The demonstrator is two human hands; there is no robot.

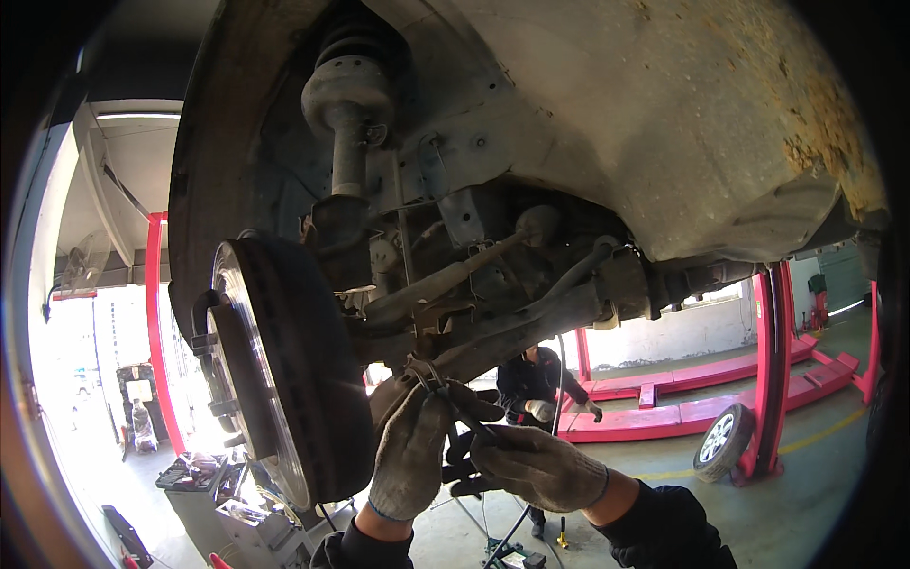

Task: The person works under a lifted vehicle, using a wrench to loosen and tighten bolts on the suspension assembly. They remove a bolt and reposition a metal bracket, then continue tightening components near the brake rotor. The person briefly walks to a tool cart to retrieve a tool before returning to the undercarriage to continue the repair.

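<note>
Steel plier-like tool [431, 376] tips-up below the suspension arm [479, 346], inboard of the brake disc [318, 379].
Right hand [536, 465] closed around the dark handles; left hand [412, 453] part-curled by the tool's head, can't tell if it grips. Tip contact unclear, hands block the view. I'd steady the head with the left, squeeze evenly from the right, line the tips up square before loading, and mind glove fabric at the pivot.

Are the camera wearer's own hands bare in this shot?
No, a pale work glove covers the left hand, and another pale glove covers the right hand.
</note>
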